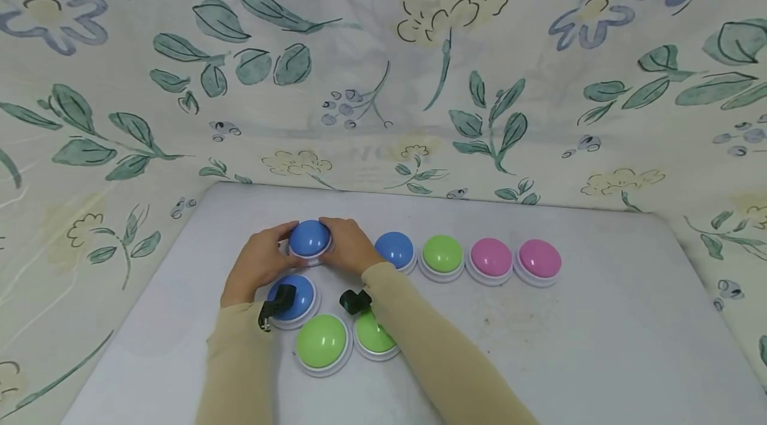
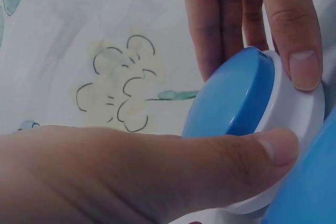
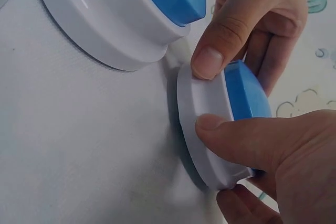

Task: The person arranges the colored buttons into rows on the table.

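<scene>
Both hands grip a blue dome push button (image 1: 309,237) with a white base, one from each side. My left hand (image 1: 259,262) holds its left side; in the left wrist view the left thumb lies along the white base (image 2: 294,108). On the right side, my right hand (image 1: 349,246) pinches the base between thumb and fingers, as the right wrist view shows. In that view the button's base (image 3: 197,129) is tilted, near or against the white table surface. Just in front of it sits a second blue button (image 1: 302,302), partly covered by the left wrist camera.
Right of the hands, a row holds another blue button (image 1: 394,250), a green button (image 1: 442,254) and two pink buttons (image 1: 491,257). Nearer me are a green button (image 1: 321,341) and another green button (image 1: 373,333), partly behind the right sleeve. Floral cloth (image 1: 371,165) borders the white table (image 1: 599,345).
</scene>
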`<state>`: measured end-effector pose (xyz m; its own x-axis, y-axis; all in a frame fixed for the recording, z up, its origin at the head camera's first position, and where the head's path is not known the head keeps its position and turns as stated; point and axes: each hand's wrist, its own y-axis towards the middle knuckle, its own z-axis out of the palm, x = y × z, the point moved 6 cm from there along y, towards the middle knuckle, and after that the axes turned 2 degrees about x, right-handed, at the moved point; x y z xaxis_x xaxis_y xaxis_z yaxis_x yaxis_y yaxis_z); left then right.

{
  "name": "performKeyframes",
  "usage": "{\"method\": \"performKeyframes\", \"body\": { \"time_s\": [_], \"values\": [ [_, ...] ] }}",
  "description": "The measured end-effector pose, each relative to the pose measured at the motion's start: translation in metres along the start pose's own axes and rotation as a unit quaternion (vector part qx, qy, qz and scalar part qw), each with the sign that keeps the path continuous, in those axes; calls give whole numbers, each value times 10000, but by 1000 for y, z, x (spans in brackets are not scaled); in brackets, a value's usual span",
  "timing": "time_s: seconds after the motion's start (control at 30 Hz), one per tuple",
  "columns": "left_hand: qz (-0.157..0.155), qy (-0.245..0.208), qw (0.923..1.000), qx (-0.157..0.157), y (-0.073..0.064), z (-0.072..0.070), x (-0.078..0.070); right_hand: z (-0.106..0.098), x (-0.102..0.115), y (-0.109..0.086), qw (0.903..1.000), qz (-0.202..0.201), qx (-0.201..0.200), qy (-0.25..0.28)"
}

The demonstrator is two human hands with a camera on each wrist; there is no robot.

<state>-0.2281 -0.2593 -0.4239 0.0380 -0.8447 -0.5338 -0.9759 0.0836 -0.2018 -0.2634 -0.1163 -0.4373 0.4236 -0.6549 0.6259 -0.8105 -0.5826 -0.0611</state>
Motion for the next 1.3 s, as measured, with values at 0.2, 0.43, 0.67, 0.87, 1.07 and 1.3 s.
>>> {"method": "performKeyframes", "body": {
  "time_s": [0.2, 0.43, 0.67, 0.87, 1.07, 1.3],
  "values": [
    [-5, -17, 9999, -103, -2, 0, -3, -3, 1, -2, 9999, 91, 3, -56],
    [31, -29, 9998, -185, -4, -1, -7, -8, 2, -5, 9997, 139, -33, -191],
    [73, -31, 9996, -273, -7, -2, -11, -12, 4, -8, 9994, 209, 4, -274],
    [155, -36, 9993, -330, -9, -3, -17, -17, 3, -12, 9995, 236, 16, -231],
    [246, -53, 9989, -385, -10, -2, -24, -22, 4, -16, 9993, 157, -1, -335],
    [246, -54, 9989, -405, -10, 0, -29, -24, 1, -18, 9987, 140, -19, -492]
  ]
}}
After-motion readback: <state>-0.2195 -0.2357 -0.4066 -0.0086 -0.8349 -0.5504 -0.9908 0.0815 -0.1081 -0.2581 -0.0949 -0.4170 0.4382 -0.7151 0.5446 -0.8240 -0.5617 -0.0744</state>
